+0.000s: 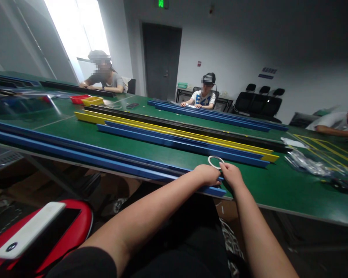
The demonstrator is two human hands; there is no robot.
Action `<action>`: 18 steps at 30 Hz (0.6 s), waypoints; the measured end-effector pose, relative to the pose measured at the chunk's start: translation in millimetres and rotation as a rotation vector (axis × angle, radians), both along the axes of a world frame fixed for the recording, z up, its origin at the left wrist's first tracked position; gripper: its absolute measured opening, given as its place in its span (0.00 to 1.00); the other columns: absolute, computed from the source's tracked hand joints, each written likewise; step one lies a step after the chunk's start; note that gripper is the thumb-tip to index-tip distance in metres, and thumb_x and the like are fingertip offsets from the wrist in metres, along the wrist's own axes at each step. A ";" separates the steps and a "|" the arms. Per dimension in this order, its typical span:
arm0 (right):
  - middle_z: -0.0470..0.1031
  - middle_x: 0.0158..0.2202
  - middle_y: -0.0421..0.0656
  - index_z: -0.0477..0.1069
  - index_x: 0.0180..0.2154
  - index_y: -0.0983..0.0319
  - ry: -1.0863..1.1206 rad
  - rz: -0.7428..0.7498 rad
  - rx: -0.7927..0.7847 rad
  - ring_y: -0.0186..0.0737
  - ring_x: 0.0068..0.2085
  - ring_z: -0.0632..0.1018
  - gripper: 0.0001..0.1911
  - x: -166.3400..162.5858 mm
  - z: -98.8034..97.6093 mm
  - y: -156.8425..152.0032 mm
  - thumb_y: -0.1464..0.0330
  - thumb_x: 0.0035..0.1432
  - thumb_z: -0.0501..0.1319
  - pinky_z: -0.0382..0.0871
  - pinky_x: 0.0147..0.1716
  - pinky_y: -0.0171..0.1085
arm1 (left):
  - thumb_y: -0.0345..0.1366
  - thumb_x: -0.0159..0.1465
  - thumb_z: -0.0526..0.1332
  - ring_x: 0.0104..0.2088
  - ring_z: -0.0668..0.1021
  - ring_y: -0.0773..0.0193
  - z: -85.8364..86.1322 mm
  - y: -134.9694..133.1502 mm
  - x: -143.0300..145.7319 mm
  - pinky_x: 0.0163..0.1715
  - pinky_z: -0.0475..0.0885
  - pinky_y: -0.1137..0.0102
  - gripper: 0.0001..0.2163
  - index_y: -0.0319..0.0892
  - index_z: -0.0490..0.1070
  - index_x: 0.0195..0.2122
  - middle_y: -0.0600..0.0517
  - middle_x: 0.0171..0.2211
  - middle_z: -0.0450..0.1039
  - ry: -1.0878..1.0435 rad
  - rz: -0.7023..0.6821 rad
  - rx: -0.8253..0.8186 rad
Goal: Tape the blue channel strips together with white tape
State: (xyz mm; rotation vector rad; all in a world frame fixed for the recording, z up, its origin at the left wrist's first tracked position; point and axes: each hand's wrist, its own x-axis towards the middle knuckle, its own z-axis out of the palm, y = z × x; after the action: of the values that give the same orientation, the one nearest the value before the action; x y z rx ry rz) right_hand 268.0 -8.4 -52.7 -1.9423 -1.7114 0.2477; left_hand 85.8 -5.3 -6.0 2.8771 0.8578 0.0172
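Note:
A thin white ring [209,161], perhaps a roll of tape, stands out above the green table near its front edge. My right hand [232,175] is closed on the ring's near side, with thumb and fingers pinched together. Just left of it, my left hand [209,175] bends over the right end of a long blue rail [150,170]. Its fingers are curled at the rail's end, and the fingertips are partly hidden. The two hands are close together. This rail lies along the table's front edge and runs far to the left.
Beyond my hands lie another blue rail [176,143], a yellow rail [174,132] and a black rail [150,118]. Clear plastic bags [307,164] lie to the right. Red [79,99] and yellow trays [92,101] stand farther back. Several people sit around the table [278,189]. A red stool [84,220] is at lower left.

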 end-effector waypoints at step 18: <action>0.73 0.23 0.43 0.70 0.21 0.61 0.062 0.007 0.055 0.38 0.27 0.70 0.31 4.9 -6.8 6.1 0.46 0.61 0.47 0.53 0.26 0.35 | 0.59 0.65 0.52 0.37 0.81 0.56 4.7 0.1 -10.5 0.31 0.70 0.68 0.24 0.44 0.74 0.39 0.46 0.37 0.80 -0.201 -0.102 -0.029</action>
State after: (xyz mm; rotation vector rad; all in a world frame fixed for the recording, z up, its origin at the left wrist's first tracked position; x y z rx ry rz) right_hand 272.9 -2.3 -59.5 -1.8704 -1.6681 0.2581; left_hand 75.4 -5.3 -1.3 2.8261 0.6678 0.2756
